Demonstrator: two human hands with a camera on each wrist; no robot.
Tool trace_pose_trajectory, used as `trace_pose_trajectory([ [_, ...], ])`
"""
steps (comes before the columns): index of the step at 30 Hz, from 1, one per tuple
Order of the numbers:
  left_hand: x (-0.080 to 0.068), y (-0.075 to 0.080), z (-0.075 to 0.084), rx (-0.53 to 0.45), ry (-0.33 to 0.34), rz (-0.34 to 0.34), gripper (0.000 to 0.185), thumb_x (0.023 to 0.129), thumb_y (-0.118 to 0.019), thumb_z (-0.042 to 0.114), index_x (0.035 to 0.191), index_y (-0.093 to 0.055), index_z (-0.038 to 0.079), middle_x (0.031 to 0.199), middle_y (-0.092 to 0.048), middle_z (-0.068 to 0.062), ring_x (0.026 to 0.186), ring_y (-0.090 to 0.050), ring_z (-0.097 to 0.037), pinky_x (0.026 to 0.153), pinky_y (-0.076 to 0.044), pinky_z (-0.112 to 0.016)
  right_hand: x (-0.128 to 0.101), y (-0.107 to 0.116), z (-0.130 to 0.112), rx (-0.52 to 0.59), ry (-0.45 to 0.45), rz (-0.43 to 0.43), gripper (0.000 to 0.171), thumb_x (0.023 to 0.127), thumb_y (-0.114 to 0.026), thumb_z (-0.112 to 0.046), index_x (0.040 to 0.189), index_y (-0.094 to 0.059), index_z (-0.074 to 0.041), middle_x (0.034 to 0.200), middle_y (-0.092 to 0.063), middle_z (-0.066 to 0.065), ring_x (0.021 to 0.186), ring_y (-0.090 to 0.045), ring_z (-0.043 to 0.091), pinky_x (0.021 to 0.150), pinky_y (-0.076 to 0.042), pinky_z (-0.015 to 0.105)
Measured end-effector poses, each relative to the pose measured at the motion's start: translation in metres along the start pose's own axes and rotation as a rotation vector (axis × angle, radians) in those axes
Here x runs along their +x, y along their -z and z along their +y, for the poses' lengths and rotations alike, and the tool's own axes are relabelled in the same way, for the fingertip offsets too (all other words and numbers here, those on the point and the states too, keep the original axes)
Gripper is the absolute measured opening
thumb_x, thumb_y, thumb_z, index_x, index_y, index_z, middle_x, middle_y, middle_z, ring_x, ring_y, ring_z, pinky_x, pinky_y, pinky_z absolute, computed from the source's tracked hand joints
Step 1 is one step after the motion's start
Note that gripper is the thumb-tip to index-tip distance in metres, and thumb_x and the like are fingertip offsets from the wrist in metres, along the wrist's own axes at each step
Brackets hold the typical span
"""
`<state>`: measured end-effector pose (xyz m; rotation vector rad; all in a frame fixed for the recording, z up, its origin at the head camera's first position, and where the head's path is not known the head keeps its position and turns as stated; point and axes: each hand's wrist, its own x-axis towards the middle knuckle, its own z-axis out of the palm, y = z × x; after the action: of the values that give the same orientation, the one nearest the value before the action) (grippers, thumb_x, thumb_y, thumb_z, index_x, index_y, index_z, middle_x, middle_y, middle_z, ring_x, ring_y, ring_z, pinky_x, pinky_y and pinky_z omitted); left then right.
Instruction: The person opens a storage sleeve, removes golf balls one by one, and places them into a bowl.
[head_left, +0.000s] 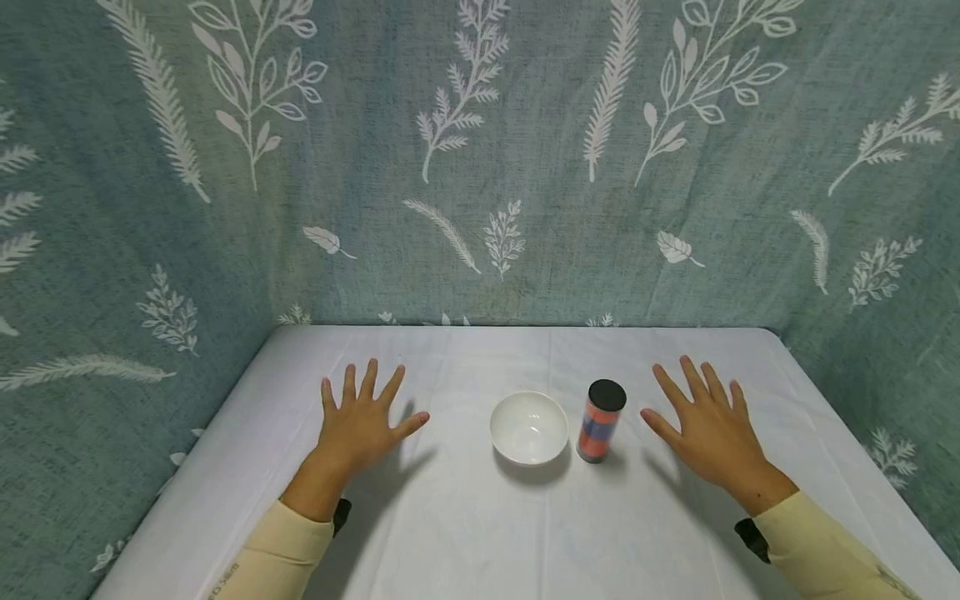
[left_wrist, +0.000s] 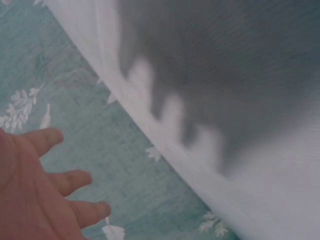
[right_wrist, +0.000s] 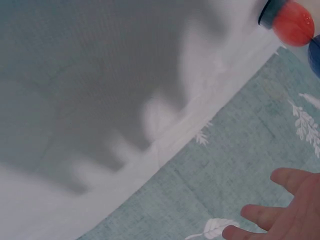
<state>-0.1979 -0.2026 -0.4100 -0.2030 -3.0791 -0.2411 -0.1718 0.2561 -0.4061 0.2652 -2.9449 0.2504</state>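
Right hand (head_left: 711, 433): fingers (head_left: 693, 379) spread and straight, palm down over the surface (head_left: 465, 533), holding nothing; right of centre, about midway between the far and near edges.

Canister (head_left: 600, 421): black cap, orange and blue body, upright, long axis vertical. It stands just beside the right hand on the thumb side, toward the middle of the surface, apart from the thumb. The right hand is the nearer.

Bowl (head_left: 528, 427): white, mouth up, just beside the canister on its far side from the right hand; whether the two touch cannot be told.

Left hand (head_left: 362, 421): fingers (head_left: 369, 379) spread, holding nothing, left of centre, well apart from the bowl.

Backdrop (head_left: 480, 167): green leaf-print cloth beyond the far edge and both side edges.
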Motion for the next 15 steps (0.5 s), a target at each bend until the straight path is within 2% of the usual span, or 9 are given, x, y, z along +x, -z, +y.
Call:
trace_pose_trajectory([
  [15,-0.0005,0.0013,0.0011,-0.010,0.004,-0.013,0.091,0.090,-0.042,0.078,0.159,-0.027,0.022,0.165,-0.015,-0.024,0.151,-0.005,-0.052,0.114,0.003,-0.075,-0.0034,-0.0010,0.0003,-0.002,-0.009,-0.020,0.076,0.100,-0.042,-0.064,0.158,-0.031,-0.018,0.161,-0.021,0.028,0.145,-0.019,0.054,0.110,-0.011,0.076],
])
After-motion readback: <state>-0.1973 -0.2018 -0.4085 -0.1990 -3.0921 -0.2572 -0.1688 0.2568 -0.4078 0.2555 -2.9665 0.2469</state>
